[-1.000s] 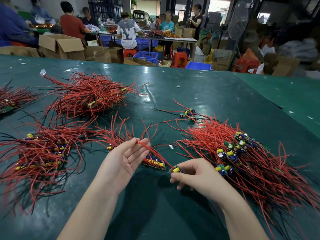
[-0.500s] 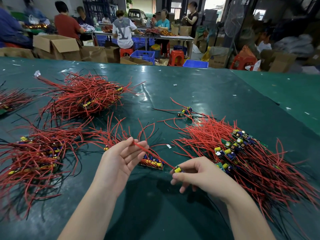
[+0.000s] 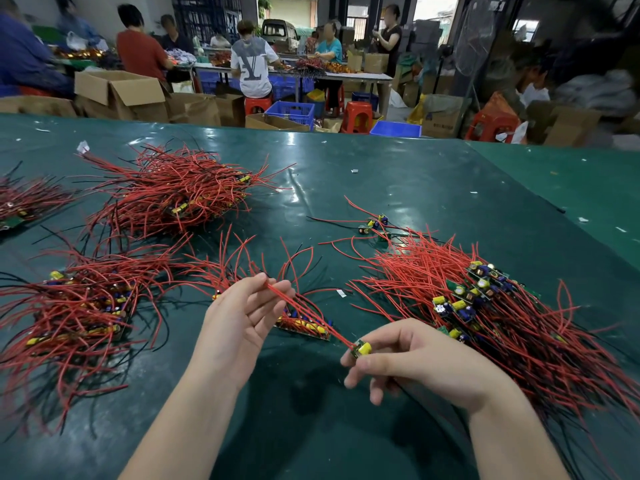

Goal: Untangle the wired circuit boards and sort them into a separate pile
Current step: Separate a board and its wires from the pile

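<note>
Workers [image 3: 254,60] sit and stand at long tables [image 3: 349,76] at the far end of a workshop, behind a wide green table cover [image 3: 398,174] dotted with scraps of paper [image 3: 83,146]. Open cardboard boxes [image 3: 119,93] line the far left edge, with blue plastic crates [image 3: 291,112] and red stools [image 3: 358,116] in the middle. A standing fan [image 3: 474,46] rises on the far right, near a van [image 3: 278,31] parked at the doorway.

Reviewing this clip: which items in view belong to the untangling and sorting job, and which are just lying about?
In the job:
- left hand, red wire
- right hand, circuit board
- tangled heap
- small sorted pile

Lying about:
- paper scraps
- cardboard boxes
- blue crates
</note>
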The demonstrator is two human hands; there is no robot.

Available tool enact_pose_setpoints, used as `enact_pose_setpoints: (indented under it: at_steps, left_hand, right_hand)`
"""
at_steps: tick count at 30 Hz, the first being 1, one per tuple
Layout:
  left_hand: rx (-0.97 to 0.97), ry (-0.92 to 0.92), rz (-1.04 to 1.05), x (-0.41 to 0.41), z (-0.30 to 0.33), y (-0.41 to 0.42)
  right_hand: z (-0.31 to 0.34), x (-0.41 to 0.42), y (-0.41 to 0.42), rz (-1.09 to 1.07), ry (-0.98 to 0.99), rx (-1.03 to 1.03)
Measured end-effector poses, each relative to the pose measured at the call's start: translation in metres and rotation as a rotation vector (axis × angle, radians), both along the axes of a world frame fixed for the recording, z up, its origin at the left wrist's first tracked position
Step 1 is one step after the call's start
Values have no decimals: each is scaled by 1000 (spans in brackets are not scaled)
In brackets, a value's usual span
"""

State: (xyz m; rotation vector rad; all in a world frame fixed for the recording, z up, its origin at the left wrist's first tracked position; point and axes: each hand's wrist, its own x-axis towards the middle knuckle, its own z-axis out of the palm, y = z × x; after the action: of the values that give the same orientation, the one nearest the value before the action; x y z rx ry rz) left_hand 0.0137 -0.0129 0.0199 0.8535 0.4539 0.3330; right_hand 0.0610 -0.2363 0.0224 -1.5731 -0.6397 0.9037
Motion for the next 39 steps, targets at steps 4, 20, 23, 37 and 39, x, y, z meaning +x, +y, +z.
enact_pose_setpoints:
  at_steps: [4,20,23,37,39]
  left_hand:
    - [7,-19,-40,0,3,0]
    - [557,95,156,10,-20,14]
    - [902,239,137,10,-29,18]
    - [1463,77,35,7,-35,6]
    - [1408,39,58,7,-35,4]
  right_hand:
    - [5,-2,-1,10,-32,34]
    - [71,27,-45,-963,-986,-645]
    - [55,39,-46,-927,-1083,-905]
    - [-7,26,-4,-1077,-1534,-431]
    - [-10,21,5,-962,-1517,-289]
